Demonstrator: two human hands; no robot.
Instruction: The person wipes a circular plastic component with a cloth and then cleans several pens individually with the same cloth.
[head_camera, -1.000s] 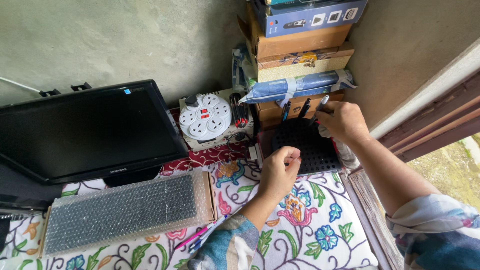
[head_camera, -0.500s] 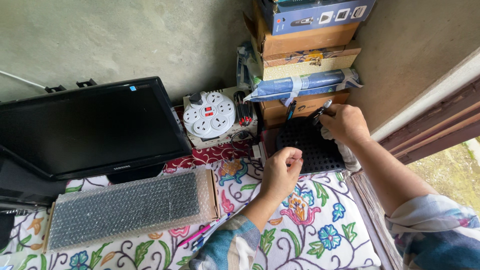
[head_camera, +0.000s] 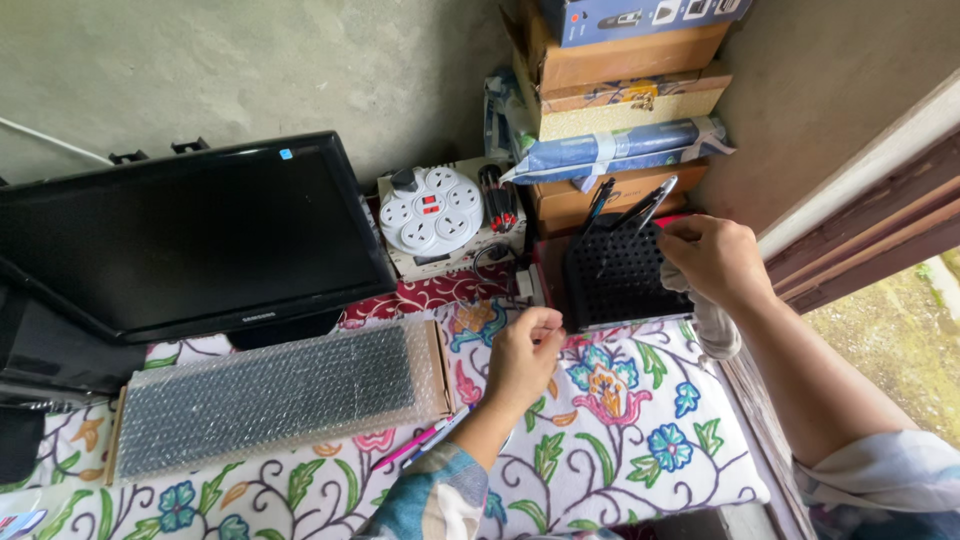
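A black mesh pen holder with pens and scissors sticking out stands at the back right of the table. My right hand is pressed against its right side, clutching a grey cloth that hangs below the fingers. My left hand hovers as a loose fist over the floral tablecloth, just left of the holder's base, with nothing visible in it.
A black monitor stands at the left with a bubble-wrapped keyboard before it. A white round power strip sits behind. Stacked cardboard boxes rise at the back. Pens lie beside my left forearm. A wooden window frame borders the right.
The view has shifted slightly. My right hand has slid from the holder's top rim toward its right side. The left fist has stayed near the holder's front.
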